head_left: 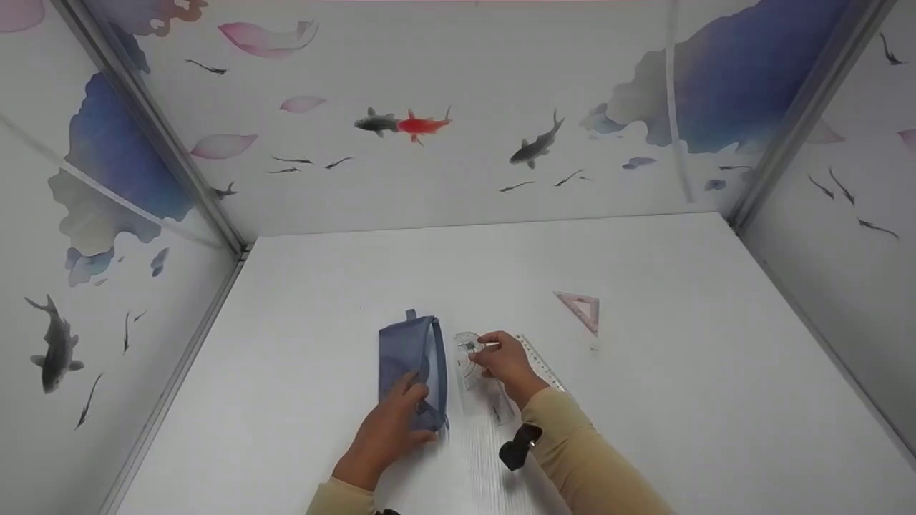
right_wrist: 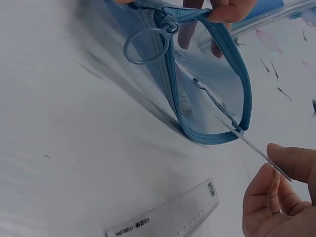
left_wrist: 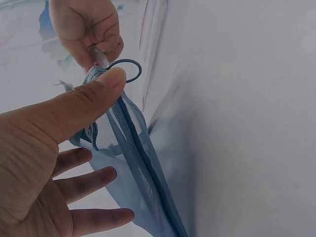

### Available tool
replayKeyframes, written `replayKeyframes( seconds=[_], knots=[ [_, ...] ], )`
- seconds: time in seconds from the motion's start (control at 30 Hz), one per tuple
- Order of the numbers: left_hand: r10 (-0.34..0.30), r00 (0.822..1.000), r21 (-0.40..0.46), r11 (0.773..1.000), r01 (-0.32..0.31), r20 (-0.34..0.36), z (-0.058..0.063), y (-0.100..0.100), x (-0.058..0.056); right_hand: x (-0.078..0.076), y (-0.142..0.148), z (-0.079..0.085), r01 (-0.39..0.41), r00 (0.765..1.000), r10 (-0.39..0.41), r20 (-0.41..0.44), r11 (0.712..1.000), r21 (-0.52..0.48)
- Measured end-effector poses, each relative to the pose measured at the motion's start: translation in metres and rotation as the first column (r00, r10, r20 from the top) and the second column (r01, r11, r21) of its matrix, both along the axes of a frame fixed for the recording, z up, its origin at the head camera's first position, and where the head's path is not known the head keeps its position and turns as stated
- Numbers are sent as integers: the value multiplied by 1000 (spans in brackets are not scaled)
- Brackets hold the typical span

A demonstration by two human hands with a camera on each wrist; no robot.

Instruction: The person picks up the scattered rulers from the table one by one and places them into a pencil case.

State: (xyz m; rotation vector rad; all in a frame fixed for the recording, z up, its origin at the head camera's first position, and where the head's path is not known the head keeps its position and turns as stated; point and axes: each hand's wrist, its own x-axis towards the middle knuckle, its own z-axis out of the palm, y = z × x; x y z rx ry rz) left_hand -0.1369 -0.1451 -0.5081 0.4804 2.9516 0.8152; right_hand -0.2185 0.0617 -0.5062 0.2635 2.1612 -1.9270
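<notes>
A blue mesh zip pouch (head_left: 406,350) stands with its long zipped mouth open toward the right. My left hand (head_left: 392,425) pinches its near end at the rim, the thumb (left_wrist: 101,89) over the edge and the other fingers spread along the side. My right hand (head_left: 508,365) holds a clear protractor (head_left: 466,350) between thumb and fingers, just right of the pouch. In the right wrist view the protractor (right_wrist: 261,154) appears edge-on, its tip overlapping the pouch's rim. A ring pull (right_wrist: 148,45) hangs from the zip.
A clear ruler (right_wrist: 163,212) lies on the white table (head_left: 680,372), partly under my right forearm in the head view. Farther back on the right is a pink set square (head_left: 588,311). Printed wall panels (head_left: 458,179) enclose the table at the back and sides.
</notes>
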Motion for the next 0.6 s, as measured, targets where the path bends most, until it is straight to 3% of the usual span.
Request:
replayKeyframes(
  seconds=[0.6],
  knots=[
    [-27, 999, 31, 999, 28, -23, -2, -5, 2, 1, -22, 0, -8, 1000, 10, 22, 998, -63]
  ],
)
